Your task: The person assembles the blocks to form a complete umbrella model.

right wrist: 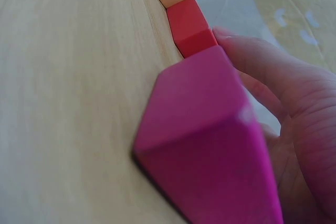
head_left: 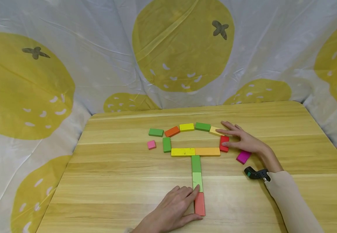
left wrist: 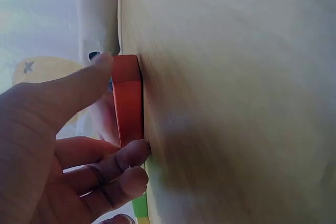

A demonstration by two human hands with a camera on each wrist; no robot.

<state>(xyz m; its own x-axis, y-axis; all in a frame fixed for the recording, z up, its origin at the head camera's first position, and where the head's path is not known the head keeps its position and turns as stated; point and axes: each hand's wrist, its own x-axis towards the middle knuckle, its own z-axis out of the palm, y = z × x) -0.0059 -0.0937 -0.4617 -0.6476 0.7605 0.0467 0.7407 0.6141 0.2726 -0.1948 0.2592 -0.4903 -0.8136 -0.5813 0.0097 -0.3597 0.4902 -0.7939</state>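
Note:
In the head view, wooden blocks form an arch over a crossbar and stem. My left hand (head_left: 171,207) is at the stem's near end, its index fingertip on the light green block (head_left: 196,178). Its thumb is by the near end of the coral-red block (head_left: 199,205), which lies flat between thumb and fingers. At the arch's right side, my right hand (head_left: 245,139) has its thumb at the red block (head_left: 223,139) and a finger over the pale yellow block (head_left: 214,130). A magenta block (right wrist: 205,124) lies beneath the right hand, large in the right wrist view.
Yellow (head_left: 183,152) and orange (head_left: 207,151) blocks make the crossbar. Left of the arch lie a loose green block (head_left: 156,132) and a small pink block (head_left: 151,144). A black device (head_left: 255,173) is at the right wrist. A patterned cloth (head_left: 98,64) hangs behind the wooden table (head_left: 113,187).

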